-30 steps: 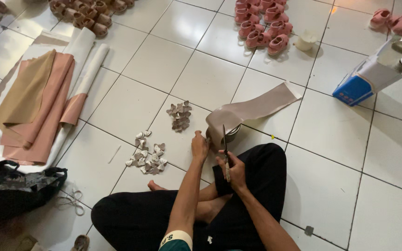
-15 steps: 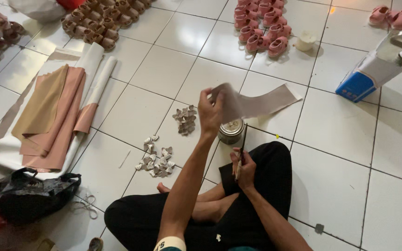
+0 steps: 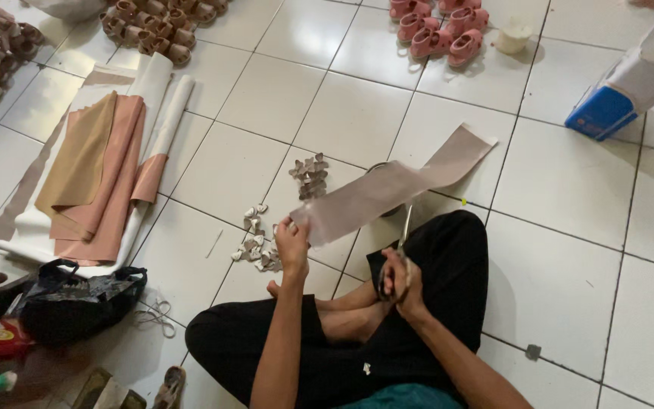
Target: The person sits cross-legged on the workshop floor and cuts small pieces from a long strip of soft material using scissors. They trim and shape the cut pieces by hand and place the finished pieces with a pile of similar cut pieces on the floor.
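Observation:
My left hand (image 3: 292,241) pinches the near end of a long grey-brown strip of material (image 3: 387,185), stretched out flat and slanting up to the right over the white tiled floor. My right hand (image 3: 400,279) grips a pair of scissors (image 3: 403,235) with the blades pointing up toward the strip's lower edge. I sit cross-legged in black trousers (image 3: 448,257). Two small piles of cut pieces (image 3: 309,176) lie on the tiles just beyond my left hand, the nearer pile (image 3: 254,244) beside my wrist.
Rolled pink and tan sheets (image 3: 107,167) lie at left. Brown small shoes (image 3: 162,29) and pink small shoes (image 3: 437,30) are grouped at the back. A blue and white box (image 3: 621,91) stands at right, a black bag (image 3: 77,295) at lower left.
My left hand pulled the strip off the roll, lowered it and stretched it out flat. The right hand with the scissors stayed near my lap. The view shifted slightly.

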